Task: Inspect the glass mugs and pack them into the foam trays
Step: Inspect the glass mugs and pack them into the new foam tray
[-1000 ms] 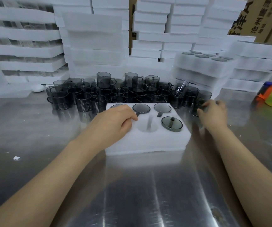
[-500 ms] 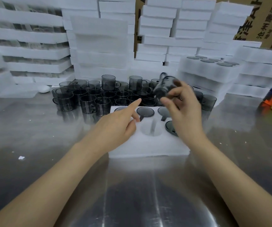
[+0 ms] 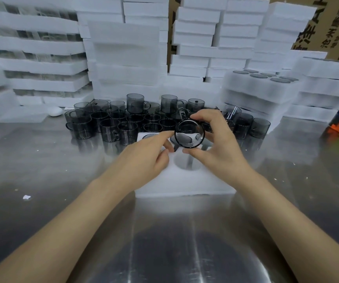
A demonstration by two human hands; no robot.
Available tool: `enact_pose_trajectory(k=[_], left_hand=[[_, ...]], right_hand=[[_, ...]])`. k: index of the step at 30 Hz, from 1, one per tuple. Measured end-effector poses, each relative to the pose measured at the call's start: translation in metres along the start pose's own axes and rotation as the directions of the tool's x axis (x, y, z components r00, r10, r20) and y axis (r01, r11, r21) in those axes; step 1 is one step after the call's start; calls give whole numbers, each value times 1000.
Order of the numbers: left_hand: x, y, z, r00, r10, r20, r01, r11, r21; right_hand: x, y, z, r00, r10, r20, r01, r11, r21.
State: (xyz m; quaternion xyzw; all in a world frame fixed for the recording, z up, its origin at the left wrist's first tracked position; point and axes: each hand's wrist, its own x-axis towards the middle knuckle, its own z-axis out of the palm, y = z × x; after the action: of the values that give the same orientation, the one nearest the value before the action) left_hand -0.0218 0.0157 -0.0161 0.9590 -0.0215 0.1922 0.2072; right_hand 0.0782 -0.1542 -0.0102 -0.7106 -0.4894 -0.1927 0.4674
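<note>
Center frame: right hand grips a smoky glass mug w/ thumb under, fingers curled over top; mug tipped on its side, open mouth toward camera, held above the foam tray. Left hand rests on tray's left part, index finger stretched out touching the mug rim, other fingers loosely curled, holding nothing. Tray sits on steel table; one empty round pocket visible just below the mug. Cluster of loose mugs behind tray, mid-frame. Stacked foam trays fill the top; filled tray at upper right.
</note>
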Motion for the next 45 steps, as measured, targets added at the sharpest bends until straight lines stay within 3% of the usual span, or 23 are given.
enact_pose_trajectory(k=[3, 7, 12, 15, 22, 27, 36, 39, 42, 45], left_hand=[[0, 0, 0, 1000, 6, -4, -6, 1000, -7], [1, 0, 1, 1000, 22, -1, -22, 1000, 20], [0, -1, 1, 1000, 30, 2, -30, 999, 22], [0, -1, 1, 1000, 28, 2, -28, 999, 22], [0, -1, 1, 999, 35, -6, -35, 999, 15], [0, -1, 2, 1000, 18, -9, -17, 1000, 14], [2, -2, 1, 999, 40, -17, -40, 999, 18], [1, -3, 1, 999, 44, -10, -44, 999, 22], [1, -4, 1, 999, 42, 2, -42, 999, 28], [0, -3, 1, 998, 60, -1, -60, 997, 50]], right_hand=[[-1, -1, 0, 1000, -18, -10, 17, 998, -60], [-2, -5, -2, 991, 110, -72, -119, 981, -152], [-3, -8, -9, 990, 129, 62, -78, 853, -516], [-4, -12, -7, 986, 108, 125, -21, 832, -554], [-9, -17, 5, 994, 71, 81, -12, 822, -569], [-8, -15, 4, 973, 170, 158, -15, 726, -688], [-2, -7, -6, 925, 299, 235, -124, 821, -557], [2, -8, -15, 890, 359, 280, -263, 908, -327], [4, -3, -24, 870, 408, 276, -394, 913, -106], [6, 4, -30, 843, 443, 305, -432, 896, -105]])
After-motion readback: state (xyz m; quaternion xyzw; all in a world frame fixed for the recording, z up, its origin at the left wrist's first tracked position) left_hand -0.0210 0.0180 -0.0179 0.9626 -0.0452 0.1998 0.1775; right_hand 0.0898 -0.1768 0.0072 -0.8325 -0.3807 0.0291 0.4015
